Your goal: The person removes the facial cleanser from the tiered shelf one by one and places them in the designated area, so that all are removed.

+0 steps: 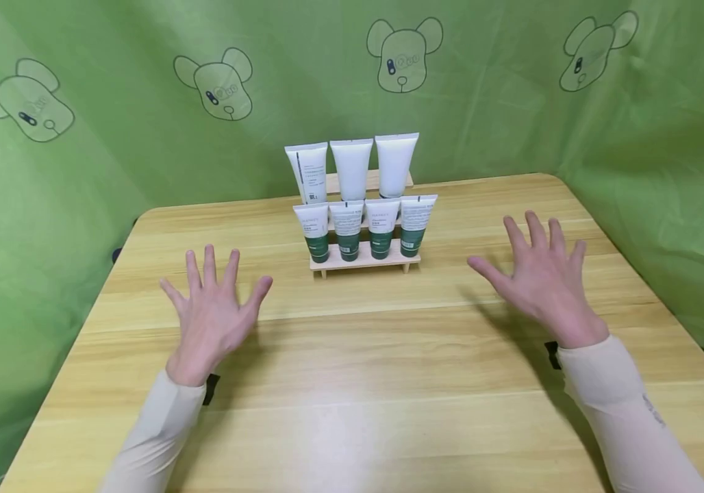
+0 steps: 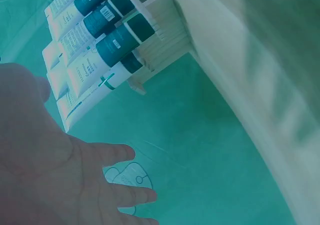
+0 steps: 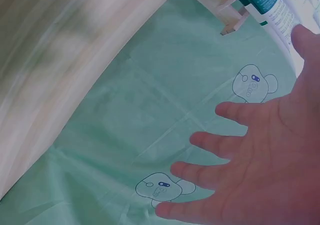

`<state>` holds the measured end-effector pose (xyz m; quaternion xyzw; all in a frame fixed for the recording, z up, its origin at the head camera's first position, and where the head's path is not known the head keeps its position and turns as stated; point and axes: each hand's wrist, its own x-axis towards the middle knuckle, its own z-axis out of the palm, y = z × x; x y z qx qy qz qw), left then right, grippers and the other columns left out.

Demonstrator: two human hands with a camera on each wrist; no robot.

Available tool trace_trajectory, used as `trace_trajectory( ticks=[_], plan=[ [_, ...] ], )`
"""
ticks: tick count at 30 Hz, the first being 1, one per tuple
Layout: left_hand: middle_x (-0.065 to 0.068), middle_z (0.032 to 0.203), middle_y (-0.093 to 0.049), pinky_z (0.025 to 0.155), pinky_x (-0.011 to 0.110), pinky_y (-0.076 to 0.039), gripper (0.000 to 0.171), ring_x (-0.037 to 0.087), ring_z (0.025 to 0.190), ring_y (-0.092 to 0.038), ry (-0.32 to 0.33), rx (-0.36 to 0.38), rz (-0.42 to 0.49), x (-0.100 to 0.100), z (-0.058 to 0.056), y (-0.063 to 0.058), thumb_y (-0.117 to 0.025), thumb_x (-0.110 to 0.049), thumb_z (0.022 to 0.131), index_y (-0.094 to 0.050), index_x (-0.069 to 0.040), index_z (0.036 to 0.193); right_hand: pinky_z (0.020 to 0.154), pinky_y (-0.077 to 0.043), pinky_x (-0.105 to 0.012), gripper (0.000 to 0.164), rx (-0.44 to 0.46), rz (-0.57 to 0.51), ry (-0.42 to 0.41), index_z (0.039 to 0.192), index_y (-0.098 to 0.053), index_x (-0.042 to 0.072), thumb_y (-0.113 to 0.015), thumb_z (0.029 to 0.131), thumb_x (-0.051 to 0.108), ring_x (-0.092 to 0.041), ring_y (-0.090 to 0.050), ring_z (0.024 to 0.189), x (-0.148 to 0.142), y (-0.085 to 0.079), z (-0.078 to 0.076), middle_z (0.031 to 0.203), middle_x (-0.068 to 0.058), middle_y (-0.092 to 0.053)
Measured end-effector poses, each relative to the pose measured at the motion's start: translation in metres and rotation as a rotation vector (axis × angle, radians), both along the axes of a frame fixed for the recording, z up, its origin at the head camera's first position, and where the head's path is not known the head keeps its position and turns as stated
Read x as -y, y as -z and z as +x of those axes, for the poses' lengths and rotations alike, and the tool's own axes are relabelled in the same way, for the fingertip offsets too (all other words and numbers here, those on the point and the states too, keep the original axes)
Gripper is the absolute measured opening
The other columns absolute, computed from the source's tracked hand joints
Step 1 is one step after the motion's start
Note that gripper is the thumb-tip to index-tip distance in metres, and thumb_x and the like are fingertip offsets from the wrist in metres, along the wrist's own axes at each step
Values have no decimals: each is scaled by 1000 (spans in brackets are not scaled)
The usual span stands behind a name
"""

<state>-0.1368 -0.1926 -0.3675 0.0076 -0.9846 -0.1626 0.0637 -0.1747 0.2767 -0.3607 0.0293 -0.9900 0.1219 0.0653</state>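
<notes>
My left hand (image 1: 213, 315) is held over the table to the left of a tiered wooden stand (image 1: 364, 263), palm down with fingers spread. To the stand's right, my right hand (image 1: 546, 281) hovers in the same way, its thumb pointing in toward the stand. Neither hand holds anything. Several small white-and-green tubes (image 1: 381, 226) stand cap-down along the front step. Behind them, 3 larger white tubes (image 1: 352, 168) stand on a higher step. The left wrist view shows the tubes (image 2: 107, 47) from the side, beyond the bare palm; in the right wrist view one tube (image 3: 262, 0) shows past the thumb.
The wooden table (image 1: 340, 370) spreads out in front of the stand and beneath both forearms. A green curtain (image 1: 303, 68) printed with cartoon bear heads hangs behind the table and along its sides. Dark straps (image 1: 211, 389) show at the wrists.
</notes>
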Motion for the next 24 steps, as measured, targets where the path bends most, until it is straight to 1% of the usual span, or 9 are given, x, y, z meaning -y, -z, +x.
trace_trajectory(
  ticks=[3, 6, 10, 13, 16, 19, 24],
  plan=[
    [25, 169, -2, 106, 78, 21, 92, 46, 154, 15, 4, -9, 2, -1, -4, -5, -22, -79, 97, -25, -14, 163, 104, 0, -86, 103, -12, -2, -13, 163, -20, 8, -45, 92, 79, -62, -9, 147, 2, -4, -2, 165, -31, -15],
    [25, 169, -3, 109, 79, 16, 91, 47, 155, 10, 12, -25, 14, -2, -9, -11, -23, -78, 98, -24, -15, 164, 107, -8, -83, 99, -64, -28, -43, 161, -26, 6, -49, 93, 75, -61, -17, 145, 6, -10, -5, 162, -32, -24],
    [25, 169, -7, 113, 79, 3, 88, 48, 155, 0, 37, -34, 48, -5, -14, -17, -23, -75, 100, -20, -16, 164, 110, -21, -75, 88, -170, -124, -113, 155, -37, 1, -59, 96, 62, -58, -32, 140, 12, -24, -10, 154, -32, -39],
    [25, 169, -10, 115, 77, -7, 86, 48, 155, -6, 58, -37, 83, -8, -18, -20, -24, -73, 101, -15, -16, 165, 111, -27, -70, 81, -206, -211, -154, 152, -40, -1, -63, 97, 54, -56, -38, 137, 19, -37, -15, 151, -31, -44],
    [26, 167, -17, 115, 73, -16, 86, 47, 154, -15, 77, -48, 127, -12, -23, -22, -27, -71, 102, -13, -15, 165, 113, -26, -67, 81, -181, -269, -152, 154, -38, 1, -61, 98, 54, -54, -36, 140, 26, -50, -20, 154, -29, -43],
    [26, 165, -24, 115, 69, -25, 86, 47, 150, -25, 103, -36, 183, -15, -28, -24, -30, -69, 102, -11, -14, 165, 115, -26, -67, 83, -135, -296, -135, 157, -33, 2, -57, 100, 57, -51, -35, 142, 34, -62, -25, 157, -27, -40],
    [26, 163, -31, 112, 65, -35, 88, 47, 144, -37, 135, 49, 302, -21, -40, -24, -35, -69, 102, -6, -15, 166, 113, -31, -65, 86, -100, -341, -150, 160, -28, 3, -56, 100, 58, -46, -39, 141, 52, -71, -36, 157, -23, -42]
  ],
)
